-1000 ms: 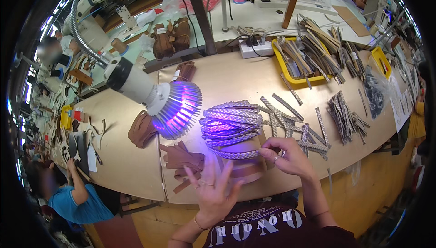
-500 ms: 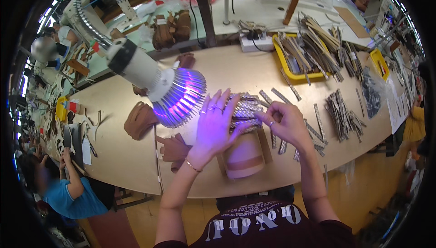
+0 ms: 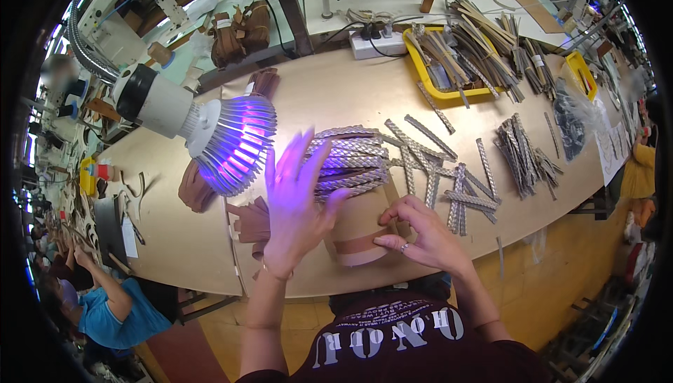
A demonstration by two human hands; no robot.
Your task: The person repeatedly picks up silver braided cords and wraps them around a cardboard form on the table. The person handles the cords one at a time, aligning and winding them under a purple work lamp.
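Braided straps [image 3: 350,155] lie across the cylinder's [image 3: 361,218] far part — keep them flat, your left hand [image 3: 298,201] spread wide at their left ends. Steady the cylinder with your right hand [image 3: 413,234] — whether it's pinching anything, I cannot tell.

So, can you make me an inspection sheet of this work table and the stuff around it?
Surface: gold-tan table.
Work things: braided strips across a rounded tan form.
Clutter: loose braided pieces, brown bundles, heaped yellow tray.
Left hand: fingers spread, over the strips' left end; contact unclear.
Right hand: fingers curled at the form's right edge; grip unclear.
Cables: black cords by a white power strip.
Surroundings: purple-lit lamp; person in blue, far left.
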